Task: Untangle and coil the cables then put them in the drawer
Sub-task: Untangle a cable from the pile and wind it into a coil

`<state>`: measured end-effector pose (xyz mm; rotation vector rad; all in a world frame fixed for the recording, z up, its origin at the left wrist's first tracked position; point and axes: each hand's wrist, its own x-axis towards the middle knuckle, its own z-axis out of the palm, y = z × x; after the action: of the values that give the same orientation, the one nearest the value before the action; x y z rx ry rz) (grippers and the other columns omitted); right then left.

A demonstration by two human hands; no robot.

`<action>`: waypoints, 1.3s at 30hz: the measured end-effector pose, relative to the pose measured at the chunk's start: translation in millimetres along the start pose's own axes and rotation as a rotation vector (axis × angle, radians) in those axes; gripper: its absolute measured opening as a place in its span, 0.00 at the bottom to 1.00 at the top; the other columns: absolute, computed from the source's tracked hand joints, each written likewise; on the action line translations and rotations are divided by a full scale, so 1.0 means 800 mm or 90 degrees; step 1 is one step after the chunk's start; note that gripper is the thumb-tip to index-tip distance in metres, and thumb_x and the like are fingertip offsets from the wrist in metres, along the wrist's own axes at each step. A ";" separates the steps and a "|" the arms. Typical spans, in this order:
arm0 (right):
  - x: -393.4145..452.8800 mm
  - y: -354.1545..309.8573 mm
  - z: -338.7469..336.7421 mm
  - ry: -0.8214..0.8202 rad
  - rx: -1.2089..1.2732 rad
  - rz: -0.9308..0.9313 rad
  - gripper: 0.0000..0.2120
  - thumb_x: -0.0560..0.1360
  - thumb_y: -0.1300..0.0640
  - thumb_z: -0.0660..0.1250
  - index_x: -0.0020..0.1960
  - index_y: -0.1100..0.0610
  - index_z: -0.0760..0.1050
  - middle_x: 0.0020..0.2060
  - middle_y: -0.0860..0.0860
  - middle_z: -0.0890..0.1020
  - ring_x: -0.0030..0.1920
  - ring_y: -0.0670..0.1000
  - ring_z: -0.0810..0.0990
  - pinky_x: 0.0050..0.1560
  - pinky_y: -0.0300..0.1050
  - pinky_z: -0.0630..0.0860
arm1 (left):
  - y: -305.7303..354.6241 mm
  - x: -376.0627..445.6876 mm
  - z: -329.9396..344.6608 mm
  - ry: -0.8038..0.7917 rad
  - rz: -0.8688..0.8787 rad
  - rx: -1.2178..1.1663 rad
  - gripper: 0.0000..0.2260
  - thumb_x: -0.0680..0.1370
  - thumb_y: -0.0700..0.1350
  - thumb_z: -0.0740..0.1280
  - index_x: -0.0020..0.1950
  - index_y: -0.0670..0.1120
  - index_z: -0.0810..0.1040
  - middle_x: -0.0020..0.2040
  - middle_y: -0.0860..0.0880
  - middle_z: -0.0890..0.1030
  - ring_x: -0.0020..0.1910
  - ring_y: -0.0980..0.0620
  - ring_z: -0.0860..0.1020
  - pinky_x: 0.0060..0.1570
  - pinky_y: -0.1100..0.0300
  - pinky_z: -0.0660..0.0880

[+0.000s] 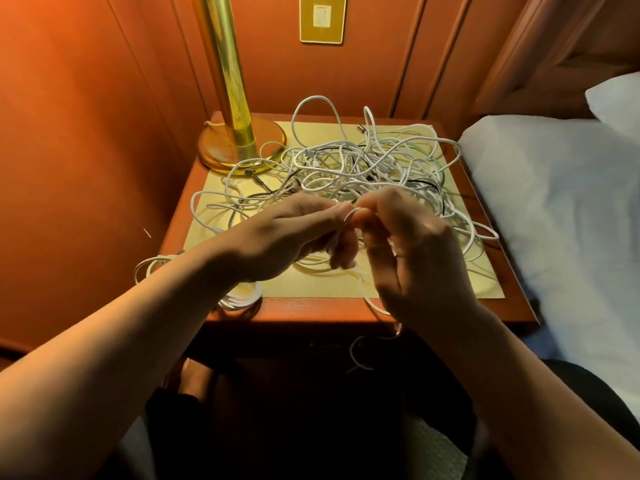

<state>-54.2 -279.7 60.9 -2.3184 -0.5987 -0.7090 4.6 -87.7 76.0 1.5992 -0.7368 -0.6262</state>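
At far left, on the nightstand's (pixel 311 308) front-left corner, we note a coiled white cable (pixel 239 297), partly hidden under the left forearm. Behind it stands a brass lamp (pixel 239 133) w/ round base at the rear-left corner. Moving right, the left hand (pixel 287 233) hovers over the yellow mat (pixel 318 285); thumb and fingers are curled, pinching a white cable strand (pixel 349 216) at the fingertips. The right hand (pixel 412 251) meets it just beside, fingers likewise curled and pinching the same strand; a loose end hangs below the wrist, off the front edge. Behind both hands the tangled cables (pixel 367 164), mostly white w/ a few dark ones, cover the mat's center and right. A gold wall plate (pixel 322 17) sits above. At far right, a bed w/ white sheet (pixel 568 202) adjoins the nightstand.
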 end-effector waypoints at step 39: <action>0.001 -0.007 0.001 -0.003 0.244 0.182 0.08 0.85 0.57 0.60 0.50 0.60 0.74 0.34 0.56 0.74 0.34 0.58 0.72 0.34 0.60 0.69 | -0.011 -0.006 0.020 0.044 -0.011 -0.013 0.25 0.85 0.53 0.50 0.36 0.38 0.70 0.30 0.46 0.65 0.28 0.51 0.60 0.29 0.55 0.56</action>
<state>-56.5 -275.3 63.6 -1.9921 -0.3558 -0.4119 -9.3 -94.0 64.8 1.6021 -0.6638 -0.5865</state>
